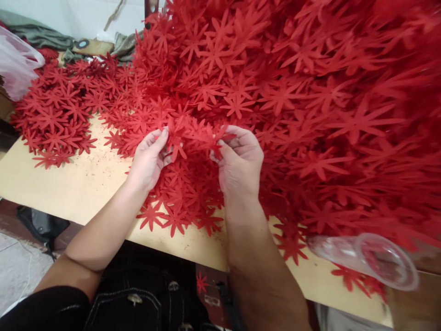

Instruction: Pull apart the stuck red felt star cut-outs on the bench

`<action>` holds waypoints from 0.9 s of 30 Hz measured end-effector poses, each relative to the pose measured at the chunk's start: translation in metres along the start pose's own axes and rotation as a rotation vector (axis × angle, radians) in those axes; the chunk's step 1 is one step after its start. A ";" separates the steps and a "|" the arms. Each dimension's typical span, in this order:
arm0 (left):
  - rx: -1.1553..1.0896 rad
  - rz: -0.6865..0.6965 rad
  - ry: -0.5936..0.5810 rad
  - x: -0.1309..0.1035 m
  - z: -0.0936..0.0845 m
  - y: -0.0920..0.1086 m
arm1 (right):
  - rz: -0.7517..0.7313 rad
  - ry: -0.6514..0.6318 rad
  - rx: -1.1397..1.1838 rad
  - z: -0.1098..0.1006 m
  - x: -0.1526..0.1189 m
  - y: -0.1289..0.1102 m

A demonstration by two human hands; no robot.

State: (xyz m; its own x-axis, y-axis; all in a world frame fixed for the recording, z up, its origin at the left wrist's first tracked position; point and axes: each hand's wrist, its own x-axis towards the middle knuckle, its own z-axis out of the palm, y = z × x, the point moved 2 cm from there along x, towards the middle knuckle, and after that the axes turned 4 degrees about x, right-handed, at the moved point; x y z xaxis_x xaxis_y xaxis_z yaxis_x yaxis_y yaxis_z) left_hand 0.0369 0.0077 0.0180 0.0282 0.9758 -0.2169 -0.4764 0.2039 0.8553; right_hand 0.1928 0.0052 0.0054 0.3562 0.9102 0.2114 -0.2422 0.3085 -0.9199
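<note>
My left hand (151, 154) pinches a red flower-shaped cutout (177, 138) with long narrow petals, thumb against fingers. Close by on the right, my right hand (239, 156) has its fingers closed on more red flower cutouts (210, 135). Between the two hands the cutouts overlap, so I cannot tell how many are held. Beneath and behind them lies a large heap of the same red cutouts (237, 103), which rises high on the right. Several loose ones (174, 218) lie on the table just below my hands.
A second pile of cutouts (51, 117) sits at the left of the wooden table (69, 184). A clear plastic cup (386, 262) lies on its side at the right. A plastic bag (17, 64) is at the far left, with dark cloth (37, 32) behind.
</note>
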 end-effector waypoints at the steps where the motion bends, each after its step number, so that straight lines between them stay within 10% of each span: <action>1: -0.022 -0.033 -0.014 -0.001 0.000 0.001 | -0.005 0.007 -0.008 0.000 0.000 0.000; 27: 0.250 0.195 -0.168 -0.006 0.011 -0.014 | -0.366 -0.155 -0.356 0.016 -0.016 -0.007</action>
State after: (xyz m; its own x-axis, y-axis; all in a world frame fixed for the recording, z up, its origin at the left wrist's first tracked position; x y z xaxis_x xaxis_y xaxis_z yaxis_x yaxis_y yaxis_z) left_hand 0.0528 -0.0004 0.0129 0.1118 0.9934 0.0244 -0.2578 0.0053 0.9662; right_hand 0.1739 -0.0071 0.0135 0.2158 0.7993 0.5609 0.2038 0.5249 -0.8264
